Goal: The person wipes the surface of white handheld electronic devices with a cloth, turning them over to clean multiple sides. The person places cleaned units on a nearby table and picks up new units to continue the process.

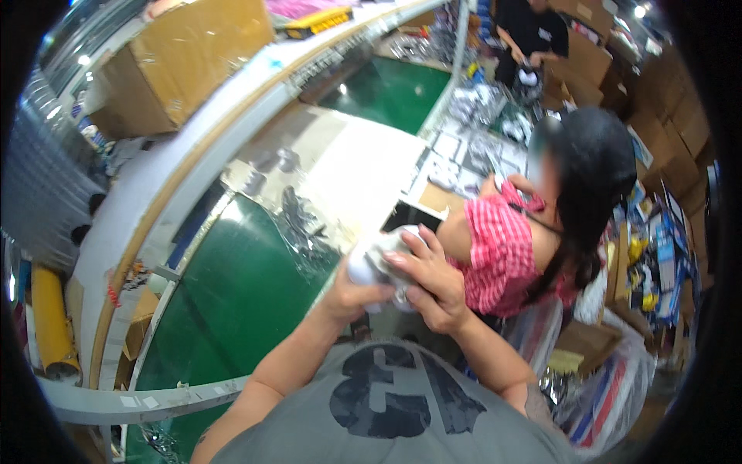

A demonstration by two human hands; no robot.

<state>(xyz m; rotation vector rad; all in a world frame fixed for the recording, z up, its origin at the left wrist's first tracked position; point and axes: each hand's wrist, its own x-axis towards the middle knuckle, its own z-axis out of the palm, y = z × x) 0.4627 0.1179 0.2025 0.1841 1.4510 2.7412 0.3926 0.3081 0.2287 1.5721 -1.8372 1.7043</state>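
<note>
A white and grey rounded plastic object [366, 264], its exact kind not clear, is held up between both hands above the bench. My left hand [353, 293] grips it from the left side, with the thumb across its lower part. My right hand [432, 278] is on its right side, fingers spread over its top and thumb near a small round part. The underside is hidden. Beyond it on the bench lie crumpled clear and grey plastic bags [298, 217] and several small whitish pieces [284, 159].
A green conveyor belt [232, 301] with a metal frame [191, 400] runs at the left. A person in a pink checked top [504, 249] sits close at the right; another person [530, 35] stands farther back. A cardboard box [197, 58] is on the upper-left shelf.
</note>
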